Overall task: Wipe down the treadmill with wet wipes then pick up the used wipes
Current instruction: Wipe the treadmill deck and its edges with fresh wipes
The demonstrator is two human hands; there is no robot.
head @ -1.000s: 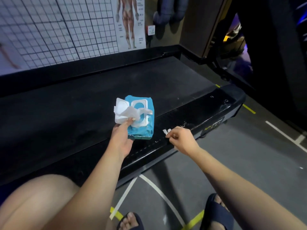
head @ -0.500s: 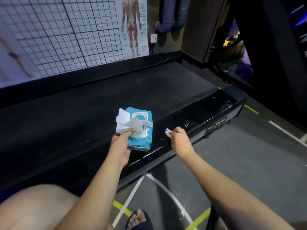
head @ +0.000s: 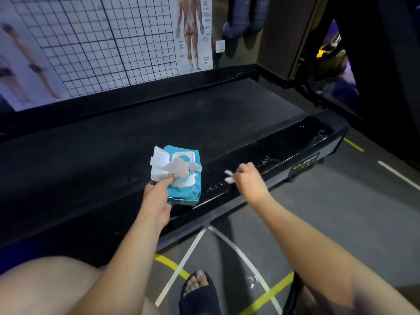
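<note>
Teal wipes pack point(head: 184, 194), lid point(head: 159, 163) open, on black treadmill point(head: 109, 144), wipe point(head: 179, 166) seemingly protruding

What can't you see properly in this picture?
Head view: the white bit pinched by the right hand is motion-blurred; its shape is unclear.
Print on the wipe pack: partly covered by the left hand, which pinches a wipe.
Writing on the poster: too small.
Left end of the treadmill: cut off by the frame's edge.
</note>
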